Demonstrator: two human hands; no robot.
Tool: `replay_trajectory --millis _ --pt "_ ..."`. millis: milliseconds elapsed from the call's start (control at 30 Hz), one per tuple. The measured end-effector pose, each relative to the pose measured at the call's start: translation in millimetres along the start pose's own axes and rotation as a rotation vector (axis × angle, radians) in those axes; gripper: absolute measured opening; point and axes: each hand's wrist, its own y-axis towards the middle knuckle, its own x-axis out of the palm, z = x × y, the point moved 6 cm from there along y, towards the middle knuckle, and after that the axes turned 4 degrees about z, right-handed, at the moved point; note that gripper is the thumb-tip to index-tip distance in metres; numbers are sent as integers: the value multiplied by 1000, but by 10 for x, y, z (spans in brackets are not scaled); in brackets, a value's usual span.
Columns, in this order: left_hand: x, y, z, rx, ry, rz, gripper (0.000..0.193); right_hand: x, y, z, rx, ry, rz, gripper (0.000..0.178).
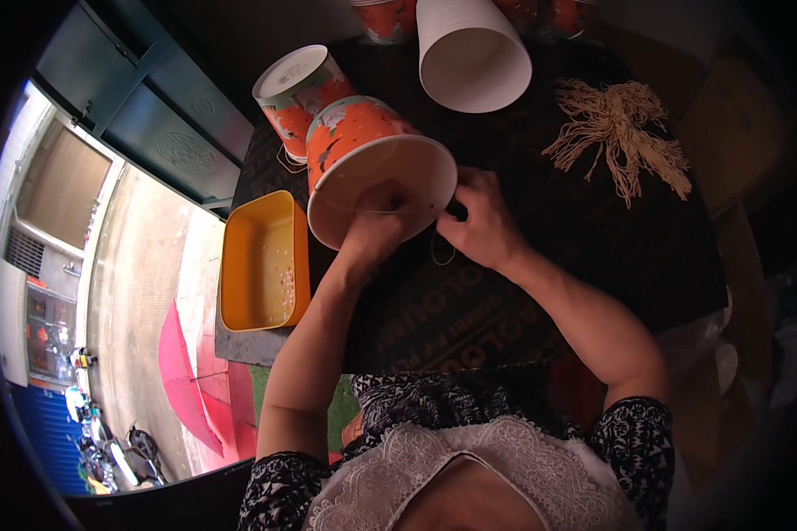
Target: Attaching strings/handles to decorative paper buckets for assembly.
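An orange printed paper bucket (354,133) is tipped on the dark table, its white-rimmed mouth facing me. My left hand (383,223) reaches into that mouth, fingers curled; what they hold, if anything, is hidden. Across the opening runs a thin pale cord (444,258), which hangs in a small loop below the rim's right side. Near a small hole in the rim, my right hand (480,221) is closed, thumb and fingers pinching at the cord. A second orange bucket (299,102) stands upside down just behind, with cord at its lower edge.
At left on the table sits a yellow tub (266,265) with small pale bits inside. A stack of white buckets (474,66) lies at the back. Right of it is a bundle of beige cords (624,137). A pink umbrella (190,380) stands beyond the table's left edge.
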Motion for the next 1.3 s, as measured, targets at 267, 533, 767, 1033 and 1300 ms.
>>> replay_trajectory --millis 267,533,767,1033,1300 --pt "30 15 -24 57 52 -18 14 20 -71 -9 -19 -218 -84 14" --pt "45 -27 129 72 107 23 18 -272 -14 -259 -12 489 11 16" --pt "105 16 -48 138 230 -53 18 -345 39 -154 284 607 -52 24" --pt "130 12 -5 321 308 38 17 -304 71 -39 121 -126 28 22" --pt "166 -35 159 303 239 22 17 -131 37 148 227 -230 -127 35"
